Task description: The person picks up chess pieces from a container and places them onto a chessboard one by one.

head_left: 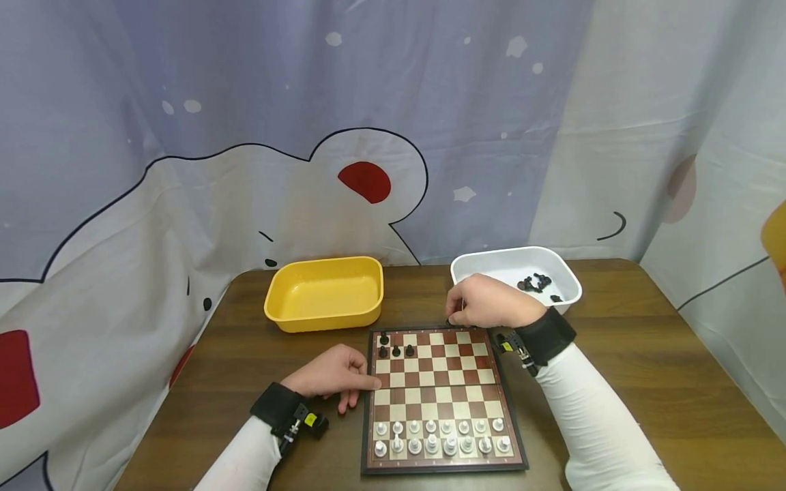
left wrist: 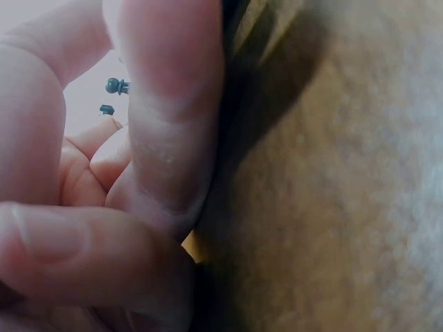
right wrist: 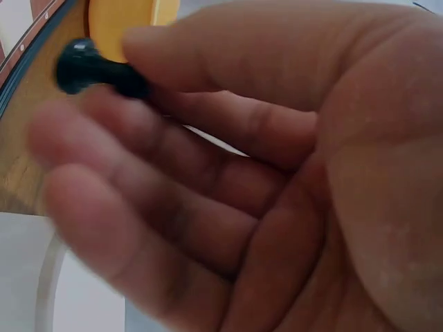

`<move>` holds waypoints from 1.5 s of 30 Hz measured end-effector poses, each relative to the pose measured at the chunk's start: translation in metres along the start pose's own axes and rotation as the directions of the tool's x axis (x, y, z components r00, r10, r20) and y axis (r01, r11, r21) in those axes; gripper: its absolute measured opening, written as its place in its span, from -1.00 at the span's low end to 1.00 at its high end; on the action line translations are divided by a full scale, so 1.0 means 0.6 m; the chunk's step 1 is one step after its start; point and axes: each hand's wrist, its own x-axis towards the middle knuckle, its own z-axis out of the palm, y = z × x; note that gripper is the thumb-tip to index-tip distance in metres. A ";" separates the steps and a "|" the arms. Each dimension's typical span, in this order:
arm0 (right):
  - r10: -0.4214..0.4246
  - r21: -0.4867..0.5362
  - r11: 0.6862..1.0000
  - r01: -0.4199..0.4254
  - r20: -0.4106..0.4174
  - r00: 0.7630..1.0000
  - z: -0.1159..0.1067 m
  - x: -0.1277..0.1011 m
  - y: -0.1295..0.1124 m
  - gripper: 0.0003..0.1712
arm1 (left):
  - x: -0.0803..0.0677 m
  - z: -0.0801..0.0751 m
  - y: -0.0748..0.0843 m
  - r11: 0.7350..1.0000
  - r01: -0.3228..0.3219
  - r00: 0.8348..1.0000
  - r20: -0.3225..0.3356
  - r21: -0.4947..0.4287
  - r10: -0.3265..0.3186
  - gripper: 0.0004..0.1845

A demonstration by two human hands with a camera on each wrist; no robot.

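My right hand (head_left: pixel 491 302) is above the far edge of a chessboard (head_left: pixel 451 375), pinching a black chess piece (right wrist: pixel 86 69) between thumb and fingertips. The right wrist view shows its round base; which piece it is I cannot tell. My left hand (head_left: pixel 331 374) rests at the board's left edge, one finger touching the frame and the others loosely bent. Several black chess pieces (head_left: pixel 396 351) stand in the board's far left corner. White chess pieces (head_left: pixel 432 444) fill the two nearest rows.
Behind the right hand stands a white tub (head_left: pixel 469 264) with several loose black pieces (head_left: pixel 535 283) inside. A yellow tub (head_left: pixel 325 320) is at the back left. Everything is on a brown wooden table (head_left: pixel 645 354), with a printed curtain (head_left: pixel 245 82) behind it.
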 end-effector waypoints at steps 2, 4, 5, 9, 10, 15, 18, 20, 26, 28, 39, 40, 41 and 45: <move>0.021 -0.017 1.000 -0.021 0.034 0.999 0.000 -0.002 0.001 -0.87 | 0.002 0.000 -0.002 1.000 -0.002 1.000 0.001 0.001 0.002 -0.49; 0.037 -0.034 0.999 -0.035 0.058 0.998 0.000 -0.004 0.003 -0.86 | 0.003 0.000 -0.004 1.000 -0.004 1.000 0.002 0.003 0.004 -0.49; 0.043 -0.042 0.998 -0.040 0.064 0.997 0.000 -0.005 0.004 -0.86 | 0.004 0.000 -0.005 1.000 -0.006 1.000 0.002 0.004 0.006 -0.49; 0.072 -0.062 0.996 -0.068 0.075 0.995 -0.002 -0.009 0.007 -0.86 | 0.005 0.000 -0.007 1.000 -0.012 1.000 0.001 0.003 0.012 -0.50; 0.078 -0.065 0.995 -0.073 0.078 0.994 -0.002 -0.010 0.007 -0.87 | 0.005 0.000 -0.007 1.000 -0.013 1.000 0.001 0.000 0.013 -0.50; 0.135 -0.079 0.989 -0.128 0.089 0.987 -0.003 -0.011 0.008 -0.86 | 0.004 -0.001 -0.006 1.000 -0.014 1.000 0.005 0.001 0.014 -0.49; 0.176 -0.096 0.981 -0.168 0.087 0.980 -0.003 -0.012 0.007 -0.85 | 0.002 -0.001 -0.006 1.000 -0.012 1.000 0.004 0.002 0.012 -0.49; 0.191 -0.103 0.978 -0.182 0.088 0.978 -0.004 -0.013 0.008 -0.84 | 0.002 -0.001 -0.006 1.000 -0.011 1.000 0.002 0.005 0.011 -0.49; 0.223 -0.113 0.971 -0.213 0.084 0.971 -0.005 -0.016 0.009 -0.81 | 0.003 -0.001 -0.005 1.000 -0.012 1.000 0.000 0.010 0.012 -0.50; 0.235 -0.126 0.966 -0.224 0.080 0.969 -0.005 -0.017 0.008 -0.80 | 0.003 -0.001 -0.006 1.000 -0.016 1.000 0.001 0.007 0.016 -0.50; 0.331 -0.186 0.930 -0.316 0.052 0.942 -0.003 -0.022 -0.008 -0.79 | 0.000 -0.006 -0.003 0.998 -0.053 0.998 0.035 0.023 0.052 -0.50; 0.336 -0.190 0.928 -0.322 0.047 0.941 -0.002 -0.022 -0.009 -0.79 | 0.000 -0.005 -0.003 0.999 -0.047 0.998 0.033 0.023 0.046 -0.50; 0.345 -0.195 0.923 -0.330 0.045 0.937 -0.002 -0.021 -0.009 -0.79 | 0.000 -0.004 -0.002 0.999 -0.038 0.999 0.029 0.011 0.037 -0.50; 0.382 -0.214 0.906 -0.366 0.041 0.923 0.002 -0.020 -0.012 -0.80 | 0.000 -0.001 -0.001 1.000 -0.008 1.000 0.006 -0.001 0.008 -0.48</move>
